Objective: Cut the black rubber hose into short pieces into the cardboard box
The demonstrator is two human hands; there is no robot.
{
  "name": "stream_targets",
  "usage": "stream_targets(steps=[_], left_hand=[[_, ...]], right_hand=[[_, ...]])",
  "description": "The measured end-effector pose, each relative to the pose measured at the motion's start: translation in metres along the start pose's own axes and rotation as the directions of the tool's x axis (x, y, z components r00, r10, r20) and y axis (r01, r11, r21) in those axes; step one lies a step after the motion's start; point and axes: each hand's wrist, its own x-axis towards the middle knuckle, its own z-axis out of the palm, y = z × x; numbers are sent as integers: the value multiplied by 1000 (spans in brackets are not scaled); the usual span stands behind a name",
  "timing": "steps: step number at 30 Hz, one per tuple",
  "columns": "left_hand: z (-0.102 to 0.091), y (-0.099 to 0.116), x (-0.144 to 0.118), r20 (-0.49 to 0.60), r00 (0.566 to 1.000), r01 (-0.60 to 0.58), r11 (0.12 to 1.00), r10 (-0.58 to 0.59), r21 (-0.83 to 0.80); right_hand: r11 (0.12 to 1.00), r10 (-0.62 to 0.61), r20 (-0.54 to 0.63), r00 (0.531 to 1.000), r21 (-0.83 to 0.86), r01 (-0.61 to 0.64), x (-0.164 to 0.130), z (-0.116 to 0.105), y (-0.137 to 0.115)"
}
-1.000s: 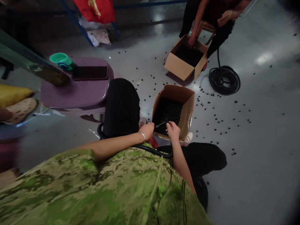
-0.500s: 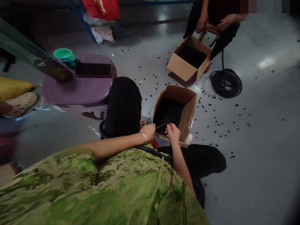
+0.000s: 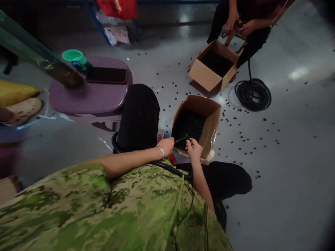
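My left hand point(image 3: 165, 145), with a bracelet on the wrist, is closed around one end of a thin black tube point(image 3: 181, 139). My right hand point(image 3: 194, 148) pinches the other end of the same tube. Both hands hover over the near edge of an open cardboard box point(image 3: 212, 120) filled with small black pieces. A black hose point(image 3: 167, 168) runs across my lap, below my wrists. My knees in black trousers sit on either side of the box.
A purple plastic stool point(image 3: 89, 96) at the left carries a green cup point(image 3: 76, 58) and a phone point(image 3: 106, 75). Another person sits at the top right, hands above a second cardboard box point(image 3: 206, 75), beside a coiled black hose point(image 3: 252, 93). Small black pieces litter the grey floor.
My hands stay at the box's near edge with the tube. The view has shifted slightly. The other person's hand has come out of the far box and joined the other hand above it.
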Motion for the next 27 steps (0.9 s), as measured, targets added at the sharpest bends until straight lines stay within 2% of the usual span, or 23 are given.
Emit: stream_targets(steps=[4,10,21,25,27], left_hand=[[1,-1,1,-14,999,-28,997,29,69],[2,-1,3,-9,1000,-27,997,27,70],[2,-3,3,3,1000,-12,999,12,30],[1,-3,4,17,1000,25,1000,-25,12],[0,-2,4,14,999,35,999,-35,14]], right_hand=[[1000,-22,23,999,-6,22,-2,-1,-2],[999,35,29,999,34,-36,-1,2,0],[989,40,119,992,137,-56,-2,4,2],[990,38,141,989,127,-56,-2,6,4],[997,23,135,991,69,-32,-1,6,4]])
